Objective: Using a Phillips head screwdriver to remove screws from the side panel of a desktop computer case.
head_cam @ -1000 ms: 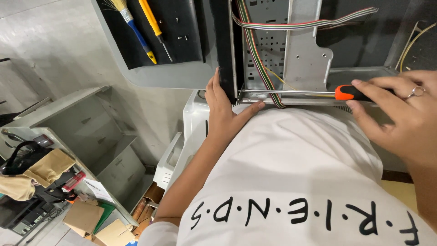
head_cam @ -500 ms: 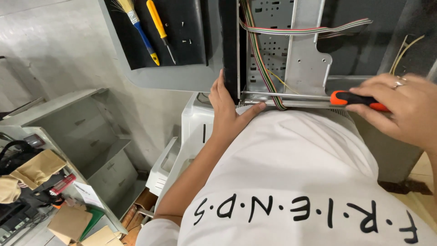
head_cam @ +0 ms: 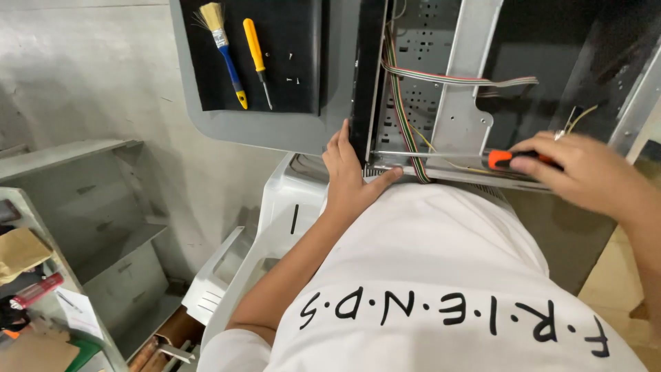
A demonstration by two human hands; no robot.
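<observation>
Open case (head_cam: 441, 103): screwdriver (head_cam: 441, 156) shifted left (right hand (head_cam: 585, 176))

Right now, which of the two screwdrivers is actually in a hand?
The orange-handled screwdriver, held by the right hand and lying level inside the metal case. The yellow-handled screwdriver lies untouched on the black panel beside a brush.

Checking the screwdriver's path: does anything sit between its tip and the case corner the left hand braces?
The screwdriver shaft passes the striped cable bundle, which hangs across its line; whether they touch is unclear. The left hand flanks the tip.
</observation>
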